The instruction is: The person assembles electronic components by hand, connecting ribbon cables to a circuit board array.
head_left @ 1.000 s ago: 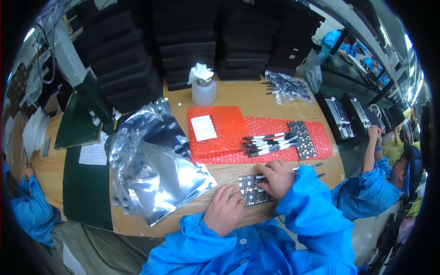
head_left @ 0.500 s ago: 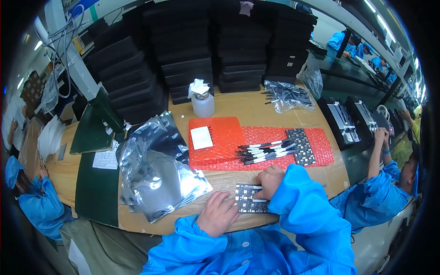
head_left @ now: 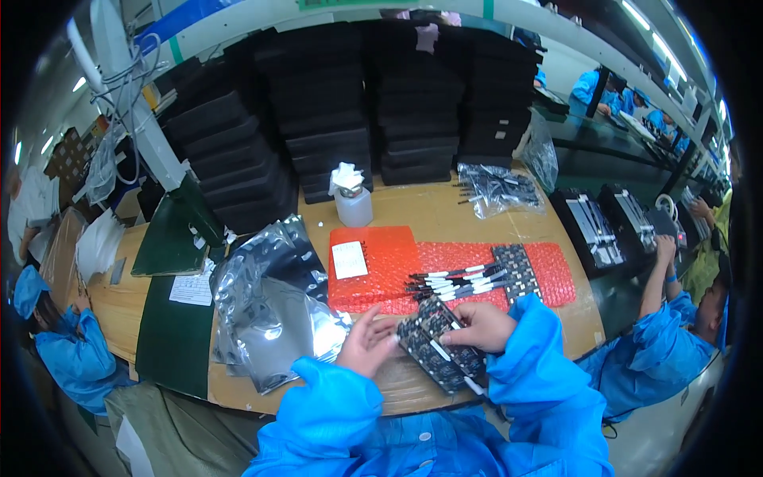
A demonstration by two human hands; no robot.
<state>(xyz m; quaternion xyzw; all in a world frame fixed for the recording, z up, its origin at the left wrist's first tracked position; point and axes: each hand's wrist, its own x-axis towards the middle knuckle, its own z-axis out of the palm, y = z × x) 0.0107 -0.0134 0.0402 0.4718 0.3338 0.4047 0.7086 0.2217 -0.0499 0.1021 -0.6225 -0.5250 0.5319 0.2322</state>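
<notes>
A dark circuit board panel (head_left: 433, 350) with rows of small pale parts is tilted up off the table in front of me. My right hand (head_left: 483, 327) is closed on its upper right part, thumb lying across the face. By the panel's left edge is my left hand (head_left: 369, 343), fingers apart and thumb at the edge; whether it touches is hard to tell. A thin strip with a white end (head_left: 474, 386) sticks out at the panel's lower right. Beyond lie black-and-white cables (head_left: 461, 280) joined to a second circuit board panel (head_left: 516, 270).
Red bubble wrap bags (head_left: 381, 294) lie under the cables. Silvery antistatic bags (head_left: 274, 326) are at left. Behind stand a white dispenser bottle (head_left: 354, 208), a clear bag of cables (head_left: 501, 191) and tall black foam stacks (head_left: 322, 119). Co-workers sit on both sides.
The panel has been lifted from the table and tilted, with my right hand gripping it. My left hand has risen and turned, fingers spreading by its left edge. The view has shifted slightly.
</notes>
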